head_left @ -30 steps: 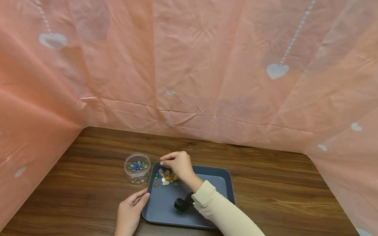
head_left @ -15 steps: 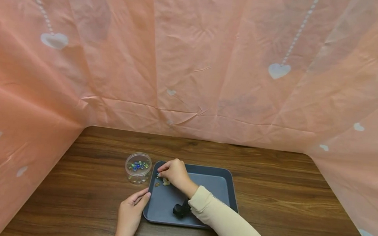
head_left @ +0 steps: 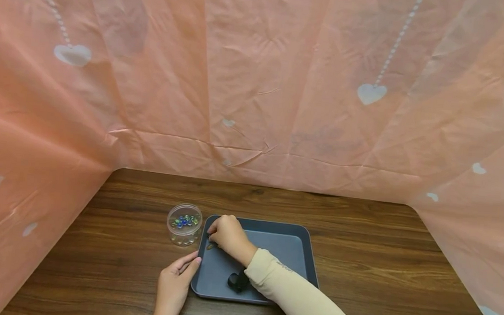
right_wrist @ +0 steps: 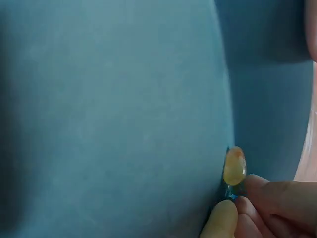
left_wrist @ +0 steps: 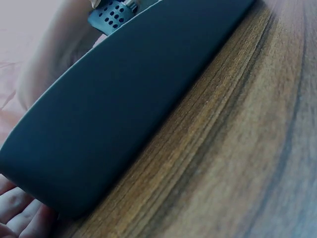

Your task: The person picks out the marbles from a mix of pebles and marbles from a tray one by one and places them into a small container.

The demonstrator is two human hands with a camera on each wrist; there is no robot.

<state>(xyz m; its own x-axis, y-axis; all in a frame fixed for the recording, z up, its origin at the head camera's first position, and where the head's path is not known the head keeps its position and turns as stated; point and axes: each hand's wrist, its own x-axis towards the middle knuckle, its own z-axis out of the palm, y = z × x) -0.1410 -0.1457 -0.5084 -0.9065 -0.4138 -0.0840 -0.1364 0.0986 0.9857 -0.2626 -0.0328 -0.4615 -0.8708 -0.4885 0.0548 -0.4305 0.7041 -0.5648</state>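
A grey rectangular tray [head_left: 279, 252] lies on the wooden table. My left hand [head_left: 172, 285] holds the tray's left side, thumb at the rim and fingers against the outer wall; in the left wrist view its fingers [left_wrist: 22, 213] show beside the tray's dark side. Down in the tray's far left corner is my right hand [head_left: 231, 238], which hides most of the small stones there. The right wrist view shows its fingertips pinching a blue-green glass marble [right_wrist: 231, 193]. Right above that marble, a yellowish pebble [right_wrist: 235, 167] lies against the tray wall.
Left of the tray stands a clear round plastic jar [head_left: 182, 235] with blue and green marbles [head_left: 185, 221] in it. A black wrist device [head_left: 237, 280] sits under the right forearm, over the tray. Pink curtain [head_left: 257, 103] with white hearts surrounds the table.
My right hand has come down from above the tray's far rim into the far left corner, over the stones. The left hand stays at the tray's side.
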